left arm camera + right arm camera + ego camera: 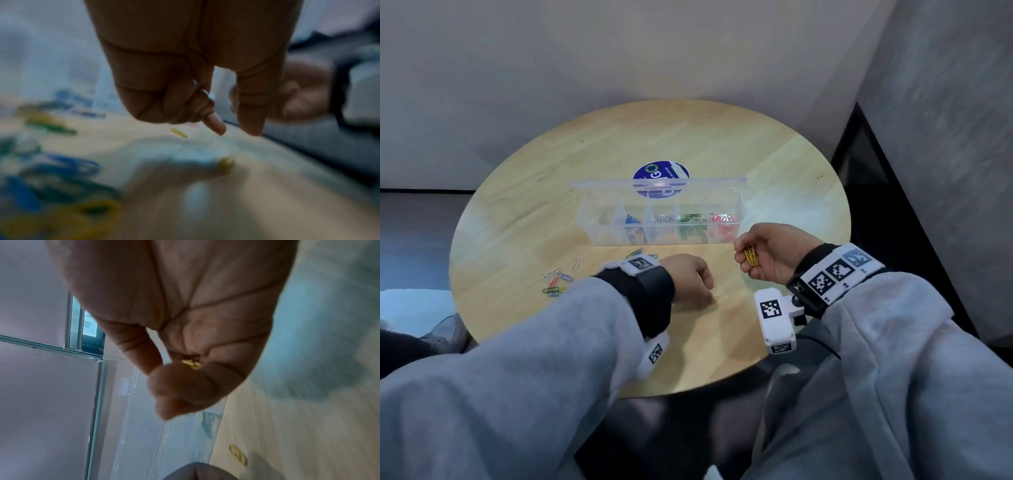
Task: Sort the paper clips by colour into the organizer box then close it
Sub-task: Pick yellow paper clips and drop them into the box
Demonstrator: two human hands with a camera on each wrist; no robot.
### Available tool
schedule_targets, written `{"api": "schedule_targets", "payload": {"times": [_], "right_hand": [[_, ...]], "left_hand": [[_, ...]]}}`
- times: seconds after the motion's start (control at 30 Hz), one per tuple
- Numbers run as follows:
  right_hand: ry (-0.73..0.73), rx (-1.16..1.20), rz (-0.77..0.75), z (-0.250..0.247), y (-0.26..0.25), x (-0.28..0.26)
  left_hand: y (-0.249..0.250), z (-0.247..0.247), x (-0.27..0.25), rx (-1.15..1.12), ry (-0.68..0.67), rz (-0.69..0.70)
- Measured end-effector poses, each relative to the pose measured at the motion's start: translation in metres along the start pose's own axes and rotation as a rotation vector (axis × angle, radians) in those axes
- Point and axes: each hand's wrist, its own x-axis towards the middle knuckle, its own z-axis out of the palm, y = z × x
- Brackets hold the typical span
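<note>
The clear organizer box [599, 236] stands open at mid-table, its lid upright behind. Four compartments hold blue clips [632, 219], silver clips [665, 218], green clips [691, 218] and red clips [721, 218]; the leftmost looks empty. My right hand [743, 255], palm up in front of the box's right end, grips a bunch of yellow clips [750, 256] [191, 364]. My left hand [709, 295] [236, 129] reaches down to the table, index and thumb apart and holding nothing, over a single yellow clip [716, 298] [179, 133].
Several loose clips [556, 279] of mixed colours lie at the table's left, a few more [635, 253] in front of the box. A round blue sticker [661, 174] shows behind the lid. The round wooden table [774, 164] ends close by my sleeves.
</note>
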Motion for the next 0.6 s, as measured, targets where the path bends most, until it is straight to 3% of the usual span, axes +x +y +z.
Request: {"api": "schedule_targets", "payload": {"times": [0.13,0.3,0.4,0.47,0.6], "right_hand": [[0.072,-0.117,0.013,-0.002,-0.001,0.003],[0.095,-0.193,0.030,-0.002,-0.002,0.004],[0.103,-0.213,0.028,-0.002,-0.004,0.002],[0.101,-0.217,0.027,-0.003,-0.004,0.001],[0.097,-0.230,0.032,-0.003,-0.005,0.001]], "left_hand": [[0.005,0.013,0.008,0.240,0.064,0.060],[0.014,0.016,0.012,0.278,0.033,0.056],[0.009,0.011,0.013,0.192,-0.039,0.029],[0.001,0.005,0.015,-0.026,-0.089,-0.002],[-0.004,-0.010,0.014,-0.801,-0.071,-0.097]]}}
